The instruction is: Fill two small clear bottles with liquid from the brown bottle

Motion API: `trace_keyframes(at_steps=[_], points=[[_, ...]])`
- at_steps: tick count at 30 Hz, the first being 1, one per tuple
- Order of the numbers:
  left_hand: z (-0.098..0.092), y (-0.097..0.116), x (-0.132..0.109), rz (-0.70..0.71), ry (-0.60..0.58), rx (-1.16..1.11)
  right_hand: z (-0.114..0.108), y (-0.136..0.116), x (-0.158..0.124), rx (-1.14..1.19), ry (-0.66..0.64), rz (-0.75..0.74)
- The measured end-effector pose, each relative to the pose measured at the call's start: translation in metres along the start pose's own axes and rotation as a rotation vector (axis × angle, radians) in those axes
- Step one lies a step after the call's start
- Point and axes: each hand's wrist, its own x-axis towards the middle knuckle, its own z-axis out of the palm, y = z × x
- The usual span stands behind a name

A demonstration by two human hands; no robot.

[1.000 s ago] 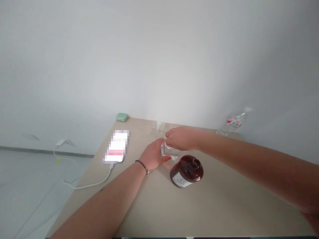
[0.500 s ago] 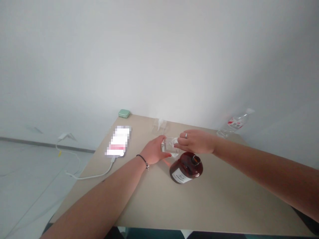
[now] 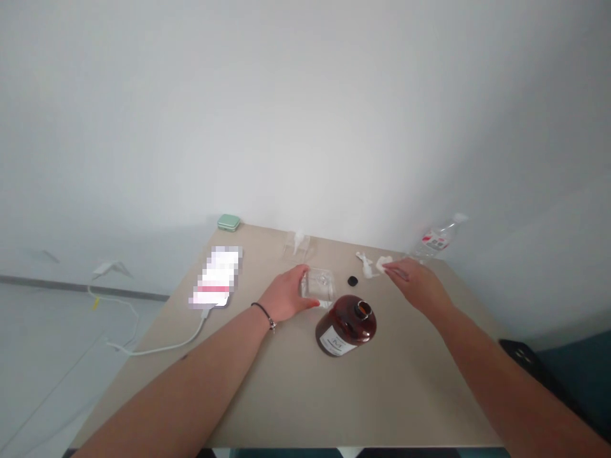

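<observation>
The left hand [image 3: 285,295] clasps a clear container [image 3: 318,286]; the right hand [image 3: 419,285] touches a white wad [image 3: 382,262], pinched or not I can't tell. Between the grips, the brown bottle [image 3: 345,323] stands already open, a black cap [image 3: 352,280] still off it.

One bottle [image 3: 351,318] is deep reddish-brown, its label [image 3: 335,341] white with dark print. The box [image 3: 319,291] is totally clear, the cap [image 3: 352,280] plain black, the crumpled bit [image 3: 382,263] white. Little case [image 3: 229,222] is mint green. Table [image 3: 405,394] is beige, wall [image 3: 305,114] pale grey, cable [image 3: 162,349] white with a yellow tag [image 3: 96,303]. Other bottle [image 3: 446,231] is see-through with a red-and-white sticker [image 3: 435,240]. Bracelet [image 3: 264,312] is black.
</observation>
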Motion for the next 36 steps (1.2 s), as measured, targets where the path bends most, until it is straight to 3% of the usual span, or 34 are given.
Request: trace_keyframes(at_steps=[4,7,10,13,19,25,28,30,34,36], points=[[0.002,-0.002,0.001,0.011,0.012,0.028,0.029,0.017,-0.048,0.048,-0.154,0.150],[0.003,-0.002,0.001,0.016,0.015,0.036,0.036,0.019,-0.058,-0.015,-0.111,0.127],[0.003,-0.001,0.000,0.019,0.016,0.041,0.027,0.012,-0.037,-0.134,-0.006,0.073],[0.003,0.001,-0.001,0.014,0.018,0.038,0.017,0.006,0.000,-0.254,-0.098,-0.106],[0.001,0.002,-0.002,0.022,0.000,0.012,0.018,0.007,0.061,-0.378,-0.359,-0.637],[0.001,0.003,-0.002,-0.002,0.002,-0.007,0.020,0.009,0.086,-0.465,-0.451,-0.844],[0.000,0.004,-0.002,-0.009,-0.010,-0.014,0.008,0.007,0.091,-0.431,-0.360,-0.802],[0.000,0.006,-0.002,-0.009,-0.007,-0.003,-0.006,0.001,0.091,-0.321,-0.216,-0.691],[-0.001,0.006,-0.002,0.017,0.004,0.020,-0.032,-0.028,0.077,0.163,0.200,-0.268],[-0.001,0.004,-0.001,0.023,-0.002,0.012,-0.036,-0.050,0.064,0.491,0.283,-0.118]])
